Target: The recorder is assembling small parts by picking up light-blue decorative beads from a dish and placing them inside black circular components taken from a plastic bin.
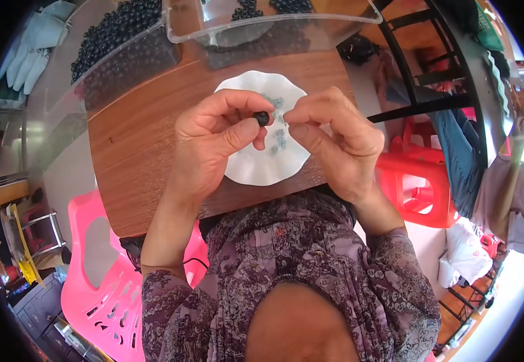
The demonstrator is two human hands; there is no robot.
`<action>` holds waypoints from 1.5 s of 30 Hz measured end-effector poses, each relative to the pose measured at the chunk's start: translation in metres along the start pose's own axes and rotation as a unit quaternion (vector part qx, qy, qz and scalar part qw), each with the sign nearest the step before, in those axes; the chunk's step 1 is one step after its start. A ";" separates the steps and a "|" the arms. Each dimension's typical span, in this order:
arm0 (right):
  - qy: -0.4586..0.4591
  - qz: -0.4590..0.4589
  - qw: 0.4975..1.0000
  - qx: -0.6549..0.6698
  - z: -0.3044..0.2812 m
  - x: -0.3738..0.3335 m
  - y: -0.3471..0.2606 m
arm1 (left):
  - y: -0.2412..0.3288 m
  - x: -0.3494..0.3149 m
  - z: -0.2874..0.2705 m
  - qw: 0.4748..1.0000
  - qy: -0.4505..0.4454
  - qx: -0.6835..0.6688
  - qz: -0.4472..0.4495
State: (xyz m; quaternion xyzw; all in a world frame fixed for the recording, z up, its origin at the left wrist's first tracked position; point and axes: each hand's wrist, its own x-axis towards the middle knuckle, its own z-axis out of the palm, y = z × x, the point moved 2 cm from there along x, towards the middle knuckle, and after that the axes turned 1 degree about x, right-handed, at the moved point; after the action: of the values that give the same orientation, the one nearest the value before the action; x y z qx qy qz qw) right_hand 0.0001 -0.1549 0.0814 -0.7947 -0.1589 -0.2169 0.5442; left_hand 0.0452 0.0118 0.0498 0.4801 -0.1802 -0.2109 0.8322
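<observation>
Pinching a round black piece [262, 118] with the left hand [211, 133]
Right hand [341, 136]: grip nearly closed; cannot tell its contents.

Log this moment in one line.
left hand: holds black piece | right hand: curled, grip unclear | plate: on table, bearing pale bits

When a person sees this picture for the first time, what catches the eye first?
Probably the white wavy-edged plate near the middle, with the left hand holding a small black piece over it and the right hand close by. The bright pink chair at lower left and red stool at right also stand out.
</observation>
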 end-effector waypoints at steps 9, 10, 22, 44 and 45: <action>-0.001 0.010 1.000 0.010 0.005 -0.006 0.004 | -0.013 -0.008 0.002 0.999 0.029 0.011 0.017; -0.001 0.013 1.000 0.009 0.006 -0.007 0.004 | -0.014 -0.009 0.003 0.999 0.033 0.014 0.007; -0.024 0.219 0.968 0.122 0.019 -0.025 0.029 | -0.006 -0.014 0.011 0.916 0.070 0.384 0.087; -0.027 0.288 0.944 0.158 0.030 -0.034 0.053 | -0.018 -0.008 0.010 0.798 0.018 0.566 0.207; -0.032 0.293 0.943 0.156 0.030 -0.035 0.054 | -0.017 -0.008 0.011 0.798 0.017 0.567 0.206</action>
State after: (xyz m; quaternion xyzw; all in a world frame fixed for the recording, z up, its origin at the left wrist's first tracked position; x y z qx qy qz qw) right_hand 0.0019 -0.1470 0.0112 -0.7175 0.0320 0.0055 0.6958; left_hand 0.0300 0.0003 0.0390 0.8209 -0.3478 0.1140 0.4385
